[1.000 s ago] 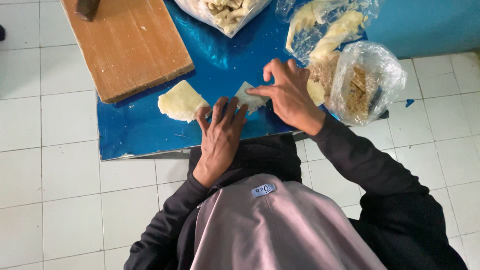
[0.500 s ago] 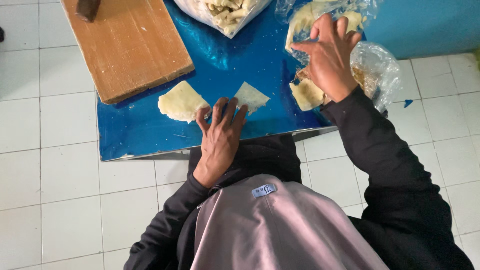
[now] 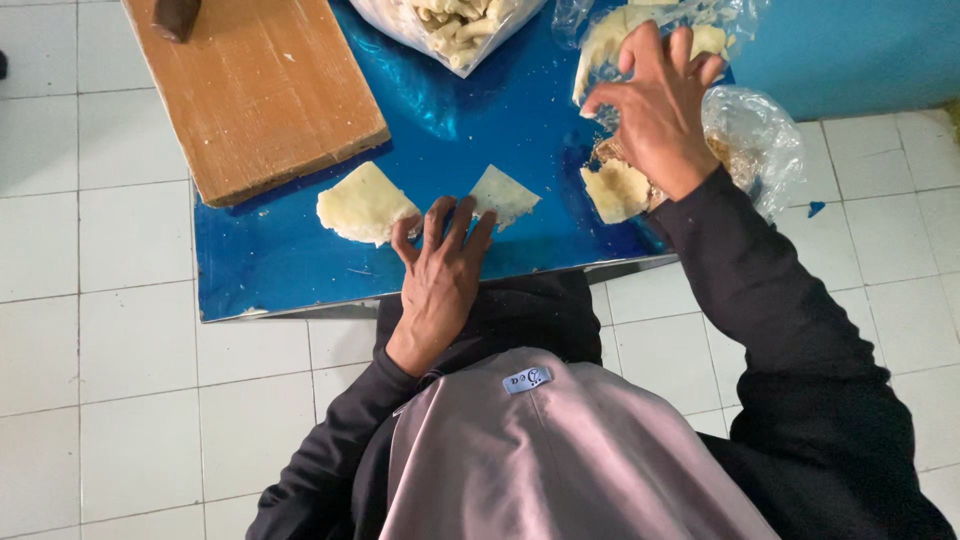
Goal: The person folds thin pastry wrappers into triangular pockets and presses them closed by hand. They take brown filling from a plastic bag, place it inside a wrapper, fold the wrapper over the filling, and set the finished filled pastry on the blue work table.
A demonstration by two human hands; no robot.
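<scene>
Left hand (image 3: 440, 265) lies flat on the blue surface (image 3: 300, 270), fingers spread and clamped on nothing, fingertips just touching the lower edge of a pale triangular dough piece (image 3: 505, 193). Just to its left sits a larger rounded dough piece (image 3: 362, 205), close by the thumb. Right hand (image 3: 655, 105) is up at the far side, fingers loosely curled and parted, reaching into a clear plastic bag of pale dough sheets (image 3: 605, 40); whether it grips a sheet I cannot tell. Under that wrist lies another small dough piece (image 3: 615, 190), beside a crumpled clear bag with brownish filling (image 3: 755, 135). Off to the left, a wooden board (image 3: 260, 90) rests slantwise on the surface, and another open bag of pale strips (image 3: 455, 20) sits at the top edge. White floor tiles (image 3: 90, 380) surround it all.
</scene>
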